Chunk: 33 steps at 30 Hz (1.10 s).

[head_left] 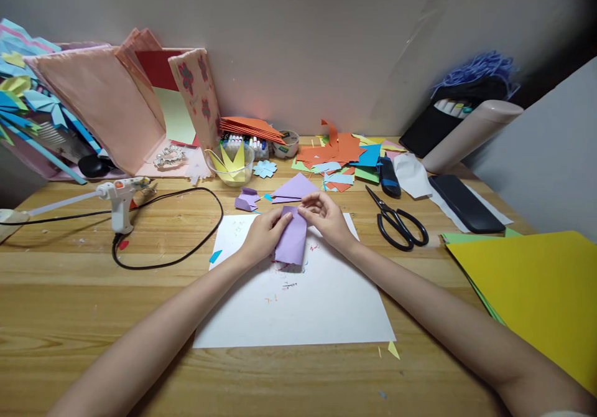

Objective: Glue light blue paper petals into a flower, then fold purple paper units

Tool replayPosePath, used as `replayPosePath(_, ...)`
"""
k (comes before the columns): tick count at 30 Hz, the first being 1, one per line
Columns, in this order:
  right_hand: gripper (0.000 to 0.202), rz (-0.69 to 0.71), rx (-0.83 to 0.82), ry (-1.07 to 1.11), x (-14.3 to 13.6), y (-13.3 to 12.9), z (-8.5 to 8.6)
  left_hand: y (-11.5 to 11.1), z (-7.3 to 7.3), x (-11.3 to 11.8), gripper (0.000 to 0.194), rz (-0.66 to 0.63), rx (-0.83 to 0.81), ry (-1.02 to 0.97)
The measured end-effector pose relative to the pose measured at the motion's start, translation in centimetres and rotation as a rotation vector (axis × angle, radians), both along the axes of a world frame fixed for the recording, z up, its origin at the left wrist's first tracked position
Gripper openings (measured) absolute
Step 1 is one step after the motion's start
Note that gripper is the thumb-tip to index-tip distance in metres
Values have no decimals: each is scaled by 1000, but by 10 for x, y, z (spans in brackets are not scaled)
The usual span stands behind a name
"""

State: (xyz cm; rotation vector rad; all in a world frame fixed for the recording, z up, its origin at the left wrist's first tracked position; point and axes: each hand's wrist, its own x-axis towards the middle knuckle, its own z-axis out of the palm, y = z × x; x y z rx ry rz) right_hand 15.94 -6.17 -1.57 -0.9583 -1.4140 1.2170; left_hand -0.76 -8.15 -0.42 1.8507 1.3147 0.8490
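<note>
A strip of purple paper is held between both hands, tilted over a white sheet with small coloured marks. On its left edge, my left hand pinches it with the thumb on top. At the upper right edge, my right hand grips the paper between thumb and fingers; some fingertips are hidden behind it. Just beyond the hands lies a folded purple paper piece, and to its left are small purple scraps. Black-handled scissors rest open to the right of the white sheet.
A white glue gun with a looped black cord stands left. Behind are a clear bowl with a yellow paper crown, and coloured scraps. At right lie a black phone and yellow sheets.
</note>
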Motion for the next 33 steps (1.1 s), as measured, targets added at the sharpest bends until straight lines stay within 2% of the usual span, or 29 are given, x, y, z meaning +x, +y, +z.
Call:
replayPosePath(3,30,140,-143,8,1,3,1,1,-1,0,33,30,15,-25)
replayPosePath(5,30,194,-182,-27,1,2,3,1,-2,0,33,44,26,-22)
replayPosePath(13,36,148,-163,-60,0,-1,5,0,-3,0,31,70,56,81)
replayPosePath(21,41,98,-101,-81,1,-2,8,-1,-1,1,28,29,91,104)
replayPosePath(25,34,197,-135,-49,1,-1,8,0,-3,0,29,52,88,85)
replayPosePath(28,30,298,-149,-113,1,-2,7,0,-4,0,30,71,73,79)
replayPosePath(33,44,289,-201,-154,0,-5,6,-1,-2,1,30,66,80,103)
